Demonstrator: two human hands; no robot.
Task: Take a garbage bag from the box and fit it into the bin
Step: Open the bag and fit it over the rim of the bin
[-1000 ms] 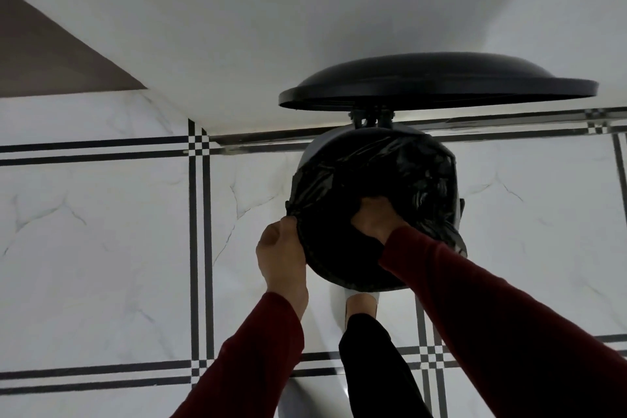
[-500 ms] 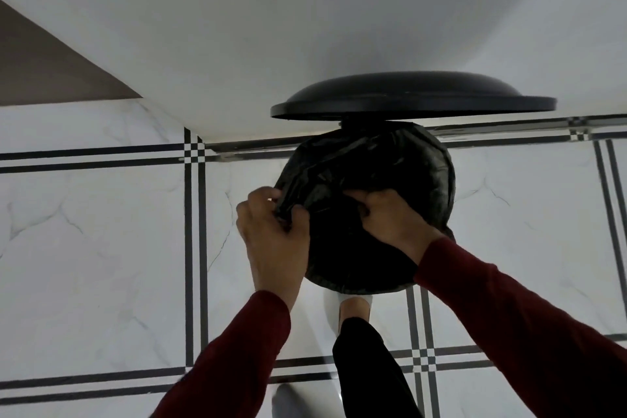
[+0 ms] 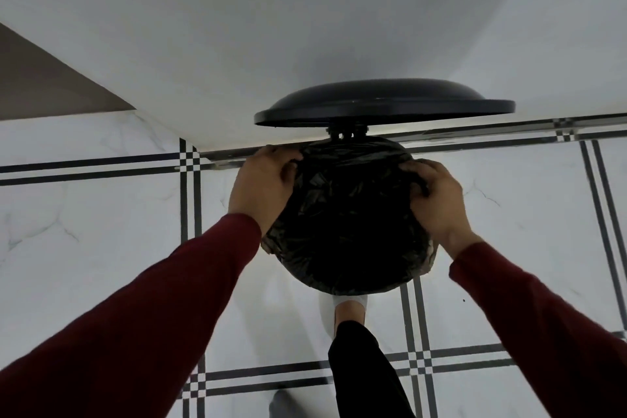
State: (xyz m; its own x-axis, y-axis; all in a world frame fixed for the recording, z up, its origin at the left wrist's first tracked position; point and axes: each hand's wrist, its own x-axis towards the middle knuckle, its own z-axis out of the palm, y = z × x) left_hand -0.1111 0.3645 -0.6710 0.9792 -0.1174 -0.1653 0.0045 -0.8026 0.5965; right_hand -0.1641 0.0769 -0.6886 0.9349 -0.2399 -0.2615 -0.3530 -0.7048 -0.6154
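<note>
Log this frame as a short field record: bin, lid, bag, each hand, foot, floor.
bin: round, its mouth covered by the bag, standing by the wall
lid: black, raised open on its hinge
garbage bag: black, spread across the opening, edge folded over the rim
left hand: grips the bag edge at the left rim
right hand: grips the bag edge at the right rim
foot: at the bin's near base; pedal not visible
floor: white marbled tiles, black lines

A home interior, likely a bathroom or kitchen corner: polished white marble-look floor tiles (image 3: 84,224) with black checkered border lines, a plain white wall (image 3: 305,27), and a small black pedal bin (image 3: 383,105) against it.
</note>
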